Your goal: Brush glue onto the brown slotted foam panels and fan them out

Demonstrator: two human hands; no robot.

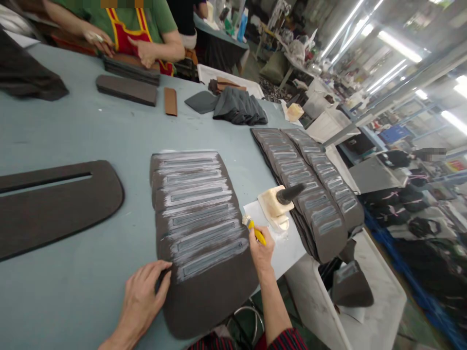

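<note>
My right hand [262, 248] is closed round a yellow-handled paintbrush [258, 234]. The brush's pale, coated bristles are beside the right edge of a fanned stack of dark brown panels [207, 306]. Whitish, wet-looking streaks surround the row of slots in the overlapped panels. My left hand [144, 296] rests at the stack's left edge, fingertips touching it and the thumb apart from the fingers. Just right of the stack, a cream-coloured container [273, 206] with a dark, upright nozzle-like part stands on a white sheet [295, 250].
More streaked, slotted panels [317, 204] lie fanned at the right. A long slotted panel [62, 199] is at the left. Across the table [109, 131], a co-worker's hands [146, 52] are over stacked dark pieces [127, 90]. Grey pieces [239, 104] lie farther back. A white bin [321, 311] stands below right.
</note>
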